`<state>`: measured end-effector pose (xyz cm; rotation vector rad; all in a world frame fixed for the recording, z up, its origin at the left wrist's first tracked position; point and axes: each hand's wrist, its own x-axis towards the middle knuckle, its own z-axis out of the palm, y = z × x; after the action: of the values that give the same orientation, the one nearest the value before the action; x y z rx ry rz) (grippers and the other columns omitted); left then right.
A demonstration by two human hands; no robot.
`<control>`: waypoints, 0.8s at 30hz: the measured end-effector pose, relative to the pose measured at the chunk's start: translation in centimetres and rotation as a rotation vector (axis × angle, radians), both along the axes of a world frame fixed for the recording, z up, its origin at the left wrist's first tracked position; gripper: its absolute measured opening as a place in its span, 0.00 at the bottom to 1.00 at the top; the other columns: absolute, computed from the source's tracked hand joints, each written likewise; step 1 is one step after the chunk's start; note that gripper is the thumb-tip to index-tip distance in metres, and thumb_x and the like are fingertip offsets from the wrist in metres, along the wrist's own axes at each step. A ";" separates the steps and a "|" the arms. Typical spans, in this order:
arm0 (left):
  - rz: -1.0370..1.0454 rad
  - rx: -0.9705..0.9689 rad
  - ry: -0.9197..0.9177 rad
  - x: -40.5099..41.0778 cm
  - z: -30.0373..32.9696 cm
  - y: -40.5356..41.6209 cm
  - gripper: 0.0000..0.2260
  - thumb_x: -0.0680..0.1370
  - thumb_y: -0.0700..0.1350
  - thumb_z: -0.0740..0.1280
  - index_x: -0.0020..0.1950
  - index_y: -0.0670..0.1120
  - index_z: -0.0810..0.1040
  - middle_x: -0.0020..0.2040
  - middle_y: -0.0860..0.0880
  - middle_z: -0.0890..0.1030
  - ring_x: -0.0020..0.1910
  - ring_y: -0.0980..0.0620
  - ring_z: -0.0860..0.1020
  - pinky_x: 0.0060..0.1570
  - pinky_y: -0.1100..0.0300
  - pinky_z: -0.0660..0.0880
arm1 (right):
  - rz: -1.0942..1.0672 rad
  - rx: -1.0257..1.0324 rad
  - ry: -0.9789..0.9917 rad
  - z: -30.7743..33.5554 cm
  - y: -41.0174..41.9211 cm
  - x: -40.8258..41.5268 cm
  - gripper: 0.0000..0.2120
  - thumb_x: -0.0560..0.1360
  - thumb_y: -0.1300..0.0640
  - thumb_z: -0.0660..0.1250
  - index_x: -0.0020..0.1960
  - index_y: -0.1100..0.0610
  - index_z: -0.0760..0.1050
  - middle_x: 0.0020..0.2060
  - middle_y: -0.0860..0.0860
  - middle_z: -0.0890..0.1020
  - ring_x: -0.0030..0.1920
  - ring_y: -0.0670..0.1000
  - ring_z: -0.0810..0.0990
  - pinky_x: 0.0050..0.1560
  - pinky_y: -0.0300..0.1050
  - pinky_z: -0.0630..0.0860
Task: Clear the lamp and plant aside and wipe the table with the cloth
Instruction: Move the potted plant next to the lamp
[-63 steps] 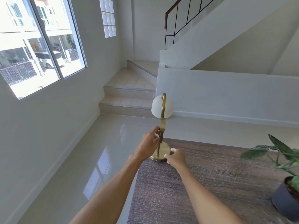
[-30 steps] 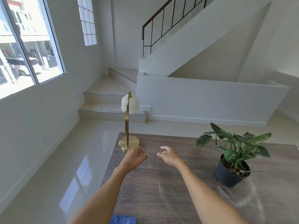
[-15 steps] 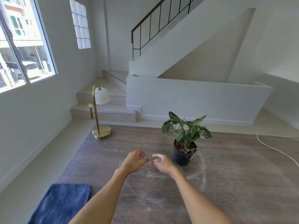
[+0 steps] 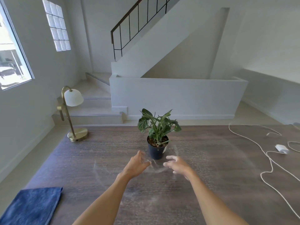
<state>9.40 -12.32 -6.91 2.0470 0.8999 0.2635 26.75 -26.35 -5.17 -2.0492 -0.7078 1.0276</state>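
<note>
At lower left of the frame, nearest the camera, folded blue terry cloth (image 4: pixel 30 207) lies flat on the dark wood-grain table (image 4: pixel 211 176), at its near left corner; soft, limp, light, so I'd judge it bunches easily, best taken with a whole palm. Just past it toward frame centre, two bare forearms reach forward: left hand (image 4: pixel 135 164) and right hand (image 4: pixel 177 164) both have fingers spread and loose, gripping nothing, a gap between them, each just short of the pot and not touching it. Faint pale dusty smears show on the wood around and under the hands. Centre of frame, small green leafy plant in a black plastic pot (image 4: pixel 156 151) stands upright on the table, a small white tag on the pot wall. Judgement: pot is light, stiff enough, top-heavy with floppy leaves and loose gravel on the soil, so take it low around the pot wall with both hands, keep it level, no pulling on stems. Mid right, white cable with a small white adapter (image 4: pixel 281 149) snakes over the table, well apart from the plant. Further back at mid left, brass arched lamp with white frosted dome shade (image 4: pixel 73 114) stands upright at the far left corner, base near the edge; shade looks fragile, so hold the stem and base.
</note>
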 end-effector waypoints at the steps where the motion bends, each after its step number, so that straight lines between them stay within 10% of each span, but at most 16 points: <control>1: 0.000 0.000 0.009 0.4 -0.1 -0.2 0.24 0.76 0.55 0.68 0.67 0.47 0.66 0.56 0.48 0.77 0.55 0.49 0.76 0.53 0.56 0.73 | -0.016 0.005 -0.016 0.1 -0.1 0.5 0.28 0.76 0.53 0.72 0.74 0.52 0.69 0.66 0.53 0.78 0.62 0.53 0.78 0.58 0.48 0.76; 13: -0.058 0.039 0.017 3.4 -0.3 0.6 0.33 0.79 0.55 0.66 0.78 0.46 0.55 0.75 0.46 0.68 0.72 0.47 0.68 0.69 0.51 0.67 | 0.006 0.034 -0.138 0.1 3.3 3.1 0.41 0.74 0.55 0.76 0.80 0.53 0.58 0.72 0.52 0.73 0.68 0.53 0.75 0.59 0.46 0.72; 24: -0.013 -0.047 -0.144 5.6 -1.8 3.1 0.38 0.76 0.58 0.70 0.79 0.50 0.55 0.74 0.50 0.69 0.71 0.51 0.69 0.69 0.50 0.68 | -0.051 0.214 0.192 -2.9 6.2 5.6 0.42 0.69 0.64 0.79 0.77 0.53 0.61 0.74 0.52 0.70 0.73 0.53 0.69 0.74 0.58 0.66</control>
<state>15.02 -9.25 -8.74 1.9637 0.7969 0.3741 32.35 -20.19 -8.11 -1.7499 -0.6338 1.0554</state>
